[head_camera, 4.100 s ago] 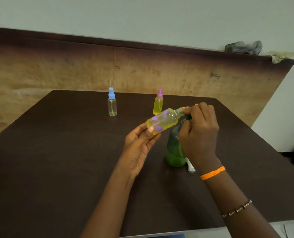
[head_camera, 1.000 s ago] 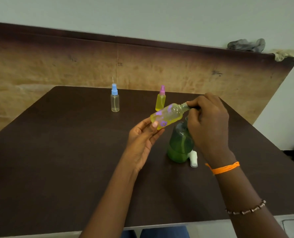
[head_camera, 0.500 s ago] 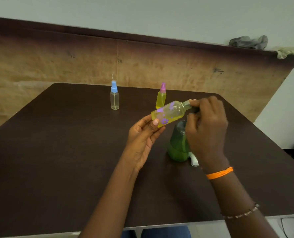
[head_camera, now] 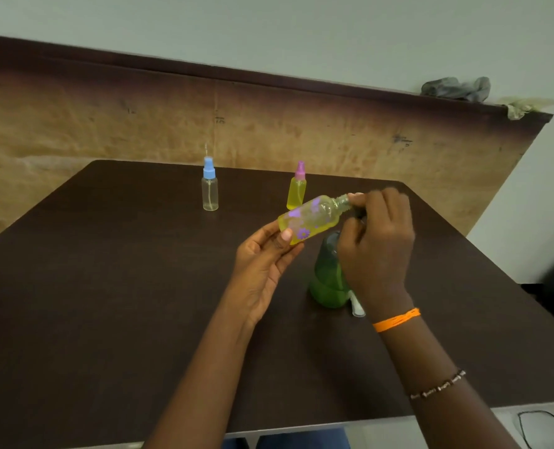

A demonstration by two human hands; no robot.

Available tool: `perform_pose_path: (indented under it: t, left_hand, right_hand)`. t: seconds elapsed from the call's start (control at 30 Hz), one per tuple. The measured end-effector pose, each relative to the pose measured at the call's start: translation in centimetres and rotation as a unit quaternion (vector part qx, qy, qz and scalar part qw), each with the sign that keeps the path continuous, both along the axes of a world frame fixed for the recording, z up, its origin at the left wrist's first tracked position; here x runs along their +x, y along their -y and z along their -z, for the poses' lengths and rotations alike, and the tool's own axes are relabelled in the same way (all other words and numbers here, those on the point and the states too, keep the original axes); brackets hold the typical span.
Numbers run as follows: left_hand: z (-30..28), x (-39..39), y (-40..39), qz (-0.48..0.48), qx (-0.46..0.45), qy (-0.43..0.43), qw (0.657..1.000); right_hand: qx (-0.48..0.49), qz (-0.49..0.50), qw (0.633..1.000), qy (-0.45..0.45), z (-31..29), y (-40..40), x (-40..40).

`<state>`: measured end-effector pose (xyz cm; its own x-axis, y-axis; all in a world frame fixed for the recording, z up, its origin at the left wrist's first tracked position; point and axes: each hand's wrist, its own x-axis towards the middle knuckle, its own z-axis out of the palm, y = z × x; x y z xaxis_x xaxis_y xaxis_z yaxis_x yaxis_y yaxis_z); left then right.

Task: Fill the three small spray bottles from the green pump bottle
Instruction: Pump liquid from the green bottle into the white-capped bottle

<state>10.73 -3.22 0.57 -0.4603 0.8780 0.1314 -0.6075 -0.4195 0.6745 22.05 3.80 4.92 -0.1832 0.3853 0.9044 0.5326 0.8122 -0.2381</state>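
My left hand holds a small flowered bottle of yellow liquid by its base, tilted with its open neck up to the right. My right hand is curled over the pump head of the green pump bottle, fingertips at the small bottle's neck; the pump head itself is hidden. A white spray cap lies beside the green bottle. Further back stand a clear bottle with a blue cap and a yellow-filled bottle with a pink cap.
Everything sits on a dark brown table in front of a wooden back panel. A grey cloth lies on top of that panel at the far right. A black cable lies on the floor at the lower right.
Hands and bottles keep nearly the same pose. The right hand has shifted slightly at the pump head, and the camera view has drifted a little.
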Motion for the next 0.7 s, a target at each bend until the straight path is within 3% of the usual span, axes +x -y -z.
perform_pose_path:
  t: [0.1,0.33,0.57,0.7]
  left_hand:
    - [0.1,-0.1,0.0,-0.001,-0.003,0.007,1.000]
    - [-0.2,0.0,0.2,-0.003,-0.002,0.001,1.000]
    - [-0.1,-0.2,0.2,-0.002,-0.004,0.003,1.000]
    - [0.0,0.0,0.4,0.002,-0.005,0.002,1.000]
  right_hand:
    - [0.018,0.017,1.000,-0.004,1.6,0.1,-0.2]
    - [-0.016,-0.016,0.997,0.077,-2.1,-0.2,0.5]
    - [0.013,-0.032,0.999,0.008,1.3,0.1,0.4]
    - [0.008,-0.044,0.997,0.068,-0.5,-0.5,1.1]
